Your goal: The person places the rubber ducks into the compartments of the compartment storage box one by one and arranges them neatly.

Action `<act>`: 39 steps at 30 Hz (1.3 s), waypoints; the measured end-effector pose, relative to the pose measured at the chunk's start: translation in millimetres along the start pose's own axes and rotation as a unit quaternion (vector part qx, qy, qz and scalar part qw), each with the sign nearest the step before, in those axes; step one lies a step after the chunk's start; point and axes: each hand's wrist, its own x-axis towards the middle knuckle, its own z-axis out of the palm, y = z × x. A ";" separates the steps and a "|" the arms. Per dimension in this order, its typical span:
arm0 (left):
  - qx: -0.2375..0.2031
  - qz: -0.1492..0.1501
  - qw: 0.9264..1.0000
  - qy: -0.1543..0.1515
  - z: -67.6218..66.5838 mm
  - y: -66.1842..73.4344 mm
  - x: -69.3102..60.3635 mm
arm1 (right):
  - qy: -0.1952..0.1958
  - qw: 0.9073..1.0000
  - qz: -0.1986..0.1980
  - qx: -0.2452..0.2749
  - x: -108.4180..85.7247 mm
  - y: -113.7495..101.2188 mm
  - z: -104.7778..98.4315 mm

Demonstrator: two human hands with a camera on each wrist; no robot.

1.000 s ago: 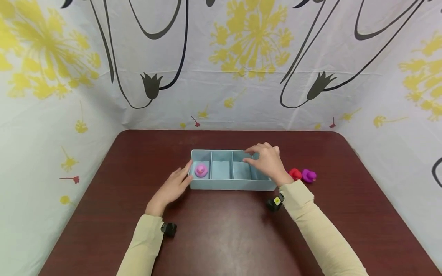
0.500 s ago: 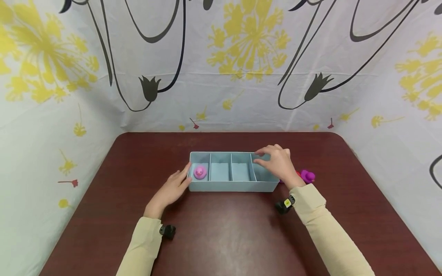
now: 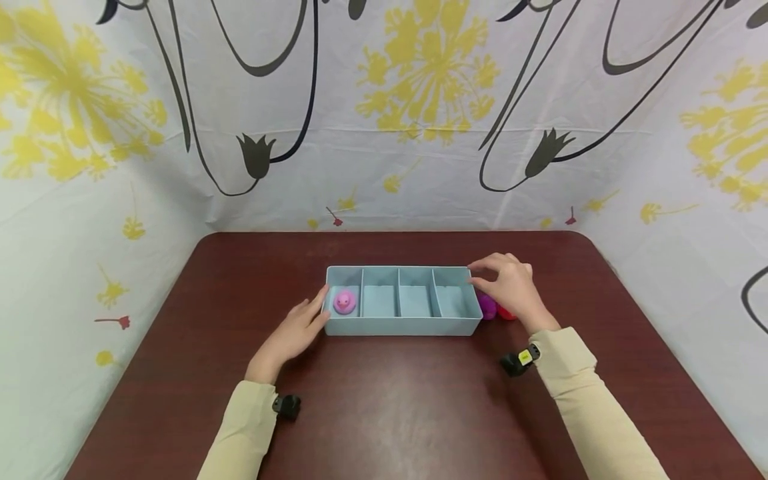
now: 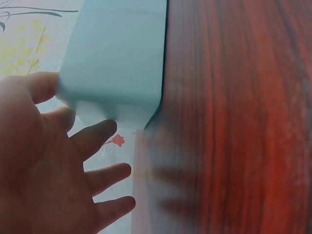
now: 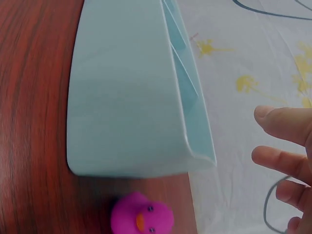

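A light blue divided box [image 3: 403, 327] with several compartments lies lengthwise on the table. In its leftmost compartment sits a pink toy duck [image 3: 345, 302]. My left hand [image 3: 291, 333] touches the box's left end, thumb and fingers spread, as the left wrist view also shows. At the right end, my right hand [image 3: 510, 287] is raised with thumb and fingers apart, holding nothing. Below it, a purple toy duck [image 3: 487, 307] stands beside the box's right end, facing the camera in the right wrist view. A red toy duck [image 3: 507, 313] is partly hidden by my right hand.
The dark reddish-brown table [image 3: 384, 407] has rounded far corners. A white cloth [image 3: 336, 167] printed with yellow and grey flowers hangs behind and along both sides. Black cameras [image 3: 288, 405] are strapped to both wrists.
My right hand has moved right, from above the box's right-hand compartments to its right end. The purple duck beside the box has come into sight. My left hand stays at the left end.
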 end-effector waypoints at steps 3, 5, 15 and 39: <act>0.001 0.002 1.000 -0.001 -0.4 -0.7 -0.7 | -0.001 1.000 0.001 -0.001 -3.2 6.0 -6.1; 0.002 0.004 1.000 0.000 -0.6 -0.8 -0.9 | 0.003 1.000 -0.002 -0.002 -5.9 11.5 -9.3; 0.005 0.005 1.000 0.000 -0.5 -1.0 -0.2 | 0.000 1.000 0.018 -0.001 -22.2 41.4 -27.7; 0.005 -0.012 1.000 -0.003 -1.8 1.6 -1.0 | -0.050 0.997 0.065 0.012 -61.3 99.0 -48.8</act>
